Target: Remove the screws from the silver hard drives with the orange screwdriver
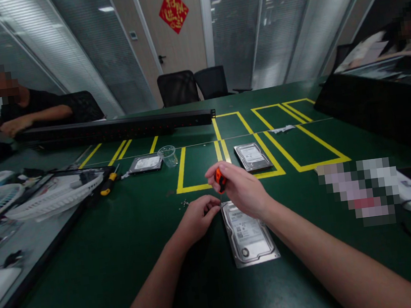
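Note:
A silver hard drive (249,236) lies flat on the green table (126,243) right in front of me. My right hand (242,189) is closed around an orange-handled screwdriver (220,179), held upright over the drive's far left corner. My left hand (198,217) rests beside that corner with fingers pinched together near the screwdriver's tip; what they pinch is too small to see. A few tiny screws (184,204) lie on the table just left of my left hand.
Two more hard drives (146,164) (253,156) lie farther back among yellow tape boxes, with a clear plastic cup (168,155) between them. A yellow screwdriver (109,185) and white fan grilles (51,195) sit left. A long black bar (112,129) crosses the back. Other people sit at both sides.

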A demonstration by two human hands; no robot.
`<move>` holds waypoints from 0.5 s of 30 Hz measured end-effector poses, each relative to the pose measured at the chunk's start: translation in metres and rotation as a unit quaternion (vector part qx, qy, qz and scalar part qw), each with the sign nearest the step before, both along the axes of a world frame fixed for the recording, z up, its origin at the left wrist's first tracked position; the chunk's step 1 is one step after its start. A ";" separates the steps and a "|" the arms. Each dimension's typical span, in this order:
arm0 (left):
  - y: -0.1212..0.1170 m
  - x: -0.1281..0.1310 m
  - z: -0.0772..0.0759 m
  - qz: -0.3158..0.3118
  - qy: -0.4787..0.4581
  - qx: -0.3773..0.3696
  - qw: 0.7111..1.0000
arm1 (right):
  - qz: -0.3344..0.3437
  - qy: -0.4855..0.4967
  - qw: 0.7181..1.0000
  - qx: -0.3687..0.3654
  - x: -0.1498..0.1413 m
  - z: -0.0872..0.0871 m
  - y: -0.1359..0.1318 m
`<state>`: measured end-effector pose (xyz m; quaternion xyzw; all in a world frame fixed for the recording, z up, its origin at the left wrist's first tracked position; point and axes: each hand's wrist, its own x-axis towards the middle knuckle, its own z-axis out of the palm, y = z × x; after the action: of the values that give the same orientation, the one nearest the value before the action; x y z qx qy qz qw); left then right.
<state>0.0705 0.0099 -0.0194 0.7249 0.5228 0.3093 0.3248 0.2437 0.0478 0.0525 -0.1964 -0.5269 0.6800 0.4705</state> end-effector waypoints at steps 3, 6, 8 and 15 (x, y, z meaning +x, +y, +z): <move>0.000 0.000 0.002 -0.002 -0.001 -0.001 1.000 | 0.003 -0.014 1.000 0.009 0.000 0.000 0.000; -0.001 0.001 0.003 0.001 -0.001 -0.003 1.000 | -0.008 -0.019 0.999 0.024 -0.001 0.000 -0.001; 0.000 0.001 0.003 0.004 0.000 -0.006 1.000 | -0.018 -0.010 0.999 0.028 -0.002 -0.001 -0.002; 0.000 0.000 0.000 -0.001 -0.003 -0.003 1.000 | -0.010 -0.001 1.000 0.013 -0.003 -0.001 -0.002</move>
<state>0.0702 0.0103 -0.0198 0.7233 0.5222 0.3101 0.3286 0.2408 0.0462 0.0515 -0.1963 -0.5342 0.6679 0.4796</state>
